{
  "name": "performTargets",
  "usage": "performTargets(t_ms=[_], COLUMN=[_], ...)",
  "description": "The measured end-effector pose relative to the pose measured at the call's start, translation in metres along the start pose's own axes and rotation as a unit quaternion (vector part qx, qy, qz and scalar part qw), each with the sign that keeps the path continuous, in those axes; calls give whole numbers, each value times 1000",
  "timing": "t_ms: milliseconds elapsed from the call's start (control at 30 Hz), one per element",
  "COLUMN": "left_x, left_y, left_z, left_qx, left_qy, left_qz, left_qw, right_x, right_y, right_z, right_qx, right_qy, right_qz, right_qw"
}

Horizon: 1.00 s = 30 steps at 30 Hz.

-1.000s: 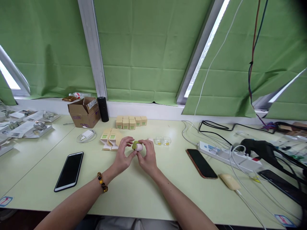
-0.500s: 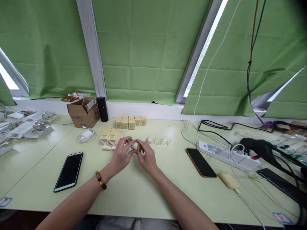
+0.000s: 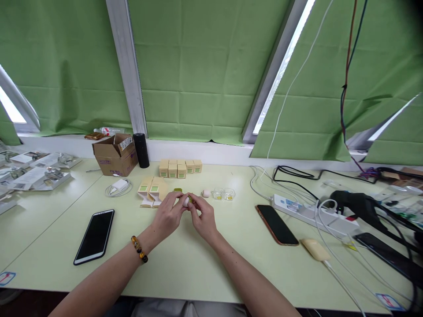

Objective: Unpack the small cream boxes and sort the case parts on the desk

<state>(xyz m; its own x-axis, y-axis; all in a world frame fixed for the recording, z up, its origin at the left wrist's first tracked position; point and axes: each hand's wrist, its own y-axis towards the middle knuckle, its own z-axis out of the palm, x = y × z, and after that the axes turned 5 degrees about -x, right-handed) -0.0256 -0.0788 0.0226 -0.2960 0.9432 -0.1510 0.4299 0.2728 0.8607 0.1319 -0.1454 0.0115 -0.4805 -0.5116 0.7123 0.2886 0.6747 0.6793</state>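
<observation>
My left hand [image 3: 169, 214] and my right hand [image 3: 204, 215] meet over the table. Between their fingertips is a small rounded pale pink piece [image 3: 186, 202] with a green part on its right side. The left fingers close round the pink body, while the right thumb and fingers pinch the green side. Much of the piece is hidden by fingers. Just beyond my left hand lies a small green piece [image 3: 177, 190]. A similar pale pink piece [image 3: 206, 193] rests to the right, beside two clear plastic cups [image 3: 224, 193] with yellow spots. Opened small cartons [image 3: 153, 190] lie to the left.
Several small tan boxes [image 3: 180, 168] stand at the back. A cardboard box [image 3: 115, 158] and black cylinder [image 3: 141, 150] are at the back left. Phones lie on both sides, one a white-edged phone [image 3: 94, 237]. Cables and a power strip [image 3: 313, 215] spread across the right.
My left fingers have turned over the pink piece and cover more of it. The small green piece beyond my left hand shows more fully now.
</observation>
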Motion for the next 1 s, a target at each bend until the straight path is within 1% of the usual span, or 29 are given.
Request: performTargets(t_ms=[133, 267, 367, 533, 700, 833, 900, 1000], left_x=[-1, 0, 1, 2, 1, 1, 3, 6], left_y=[1, 2, 1, -2, -2, -1, -3, -6], left_z=[1, 1, 1, 5, 8, 6, 5, 6], left_qx=[20, 25, 22, 16, 0, -6, -10, -18], left_qy=[12, 18, 17, -4, 12, -7, -32, -86], left_qz=[15, 19, 25, 19, 17, -16, -43, -84], left_qw=[1000, 999, 999, 1000, 1000, 1000, 999, 993], right_x=[-1, -3, -5, -6, -3, 2, 4, 6], right_y=[-2, -3, -3, -1, 2, 4, 5, 5], right_z=[1, 1, 1, 2, 2, -2, -5, -8], right_qx=[-1, 6, 8, -7, -10, 7, 25, 48], right_qy=[-26, -50, -64, -70, -90, -64, -57, -76], right_qz=[-14, -29, -32, -28, -28, -28, -39, -45], right_qw=[1000, 998, 997, 997, 996, 998, 997, 995])
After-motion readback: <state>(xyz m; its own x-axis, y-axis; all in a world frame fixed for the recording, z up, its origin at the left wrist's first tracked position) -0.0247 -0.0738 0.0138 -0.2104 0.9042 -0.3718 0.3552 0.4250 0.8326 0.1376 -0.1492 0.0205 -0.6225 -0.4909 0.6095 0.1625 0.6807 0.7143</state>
